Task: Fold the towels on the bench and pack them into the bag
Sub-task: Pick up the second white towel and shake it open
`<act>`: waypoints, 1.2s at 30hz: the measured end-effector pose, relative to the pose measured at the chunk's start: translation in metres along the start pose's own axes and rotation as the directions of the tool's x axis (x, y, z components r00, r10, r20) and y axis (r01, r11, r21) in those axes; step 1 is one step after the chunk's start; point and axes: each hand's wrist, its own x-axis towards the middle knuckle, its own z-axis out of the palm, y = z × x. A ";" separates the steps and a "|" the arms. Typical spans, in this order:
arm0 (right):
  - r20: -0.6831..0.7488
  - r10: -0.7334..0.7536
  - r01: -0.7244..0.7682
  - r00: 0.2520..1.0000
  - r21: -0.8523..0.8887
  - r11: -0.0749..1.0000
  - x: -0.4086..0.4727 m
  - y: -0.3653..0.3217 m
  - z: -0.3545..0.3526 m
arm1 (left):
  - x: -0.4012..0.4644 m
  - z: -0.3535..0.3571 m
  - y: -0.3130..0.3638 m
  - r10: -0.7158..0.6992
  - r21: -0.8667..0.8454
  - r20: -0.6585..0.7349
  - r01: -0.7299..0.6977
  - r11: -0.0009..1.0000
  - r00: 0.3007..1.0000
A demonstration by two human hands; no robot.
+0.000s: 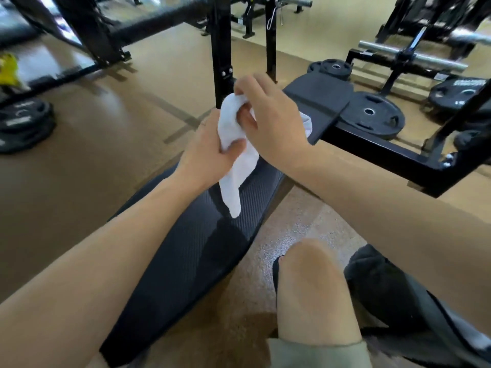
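Note:
A small white towel (233,171) hangs bunched above the black padded bench (186,251), its tail dangling down toward the pad. My left hand (210,152) grips the towel's middle, thumb curled over the cloth. My right hand (271,115) pinches its upper end, fingers bent around the fabric. A bit of white cloth (305,124) shows behind my right wrist on the bench's far section. A dark bag (393,293) lies on the floor at the lower right, partly hidden by my right forearm.
Black weight plates lie on the floor at left (24,123) and right (372,115). A black rack frame (398,155) runs beside the bench, with uprights (220,49) behind it. My bare knee (313,288) is between bench and bag.

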 end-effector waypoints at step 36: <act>0.464 0.489 -0.538 0.738 -0.032 0.842 -0.060 -0.044 -0.007 | -0.126 -0.134 0.004 -0.041 0.684 -0.127 0.117 0.720 0.991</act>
